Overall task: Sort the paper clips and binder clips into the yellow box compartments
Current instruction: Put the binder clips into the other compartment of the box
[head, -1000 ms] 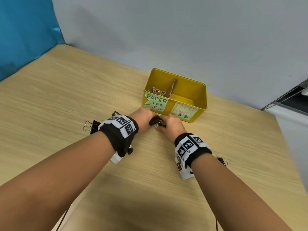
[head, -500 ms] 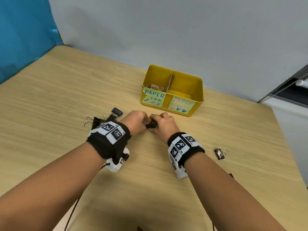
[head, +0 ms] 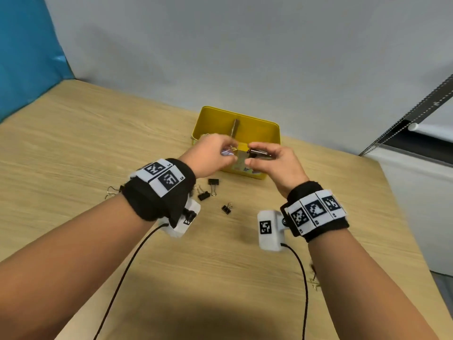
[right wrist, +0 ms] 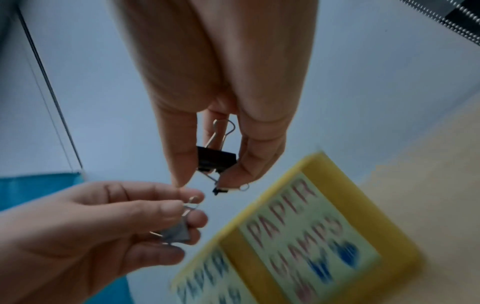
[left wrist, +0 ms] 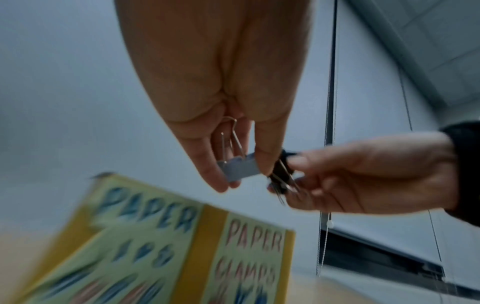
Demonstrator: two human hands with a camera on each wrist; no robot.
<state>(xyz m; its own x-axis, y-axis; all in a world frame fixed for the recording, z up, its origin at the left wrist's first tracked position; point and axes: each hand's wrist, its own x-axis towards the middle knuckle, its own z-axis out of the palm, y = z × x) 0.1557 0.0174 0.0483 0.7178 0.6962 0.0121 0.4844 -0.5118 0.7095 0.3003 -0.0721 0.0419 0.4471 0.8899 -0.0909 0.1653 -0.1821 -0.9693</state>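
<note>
Left hand (head: pixel 210 153) grip pinches a grey binder clip (left wrist: pixel 240 169); right hand (head: pixel 277 165) grip pinches a black binder clip (right wrist: pixel 217 159). Both raised before the yellow box (head: pixel 267 133), at 12 o'clock on the desk (head: pixel 73 148).

Both hands hang in the air right in front of the box (head: pixel 267 133), so anything heading for its near wall meets them first. The left hand (head: pixel 210 153) pinches a grey clip (left wrist: pixel 240 168) and the right hand (head: pixel 277 160) a black clip (right wrist: pixel 217 159), with only a thin gap between the two sets of fingers (left wrist: pixel 265 156). Inside the box a divider (head: pixel 235 127) stands upright, splitting the opening. At about 7 o'clock from the box, three loose clips (head: pixel 213 185) lie on the surface (head: pixel 73 148), plus one more (head: pixel 111 191) half-hidden behind the left wristband. The whole 9 o'clock side is wide open wood. Cables (head: pixel 122 278) trail back at 6 o'clock.
</note>
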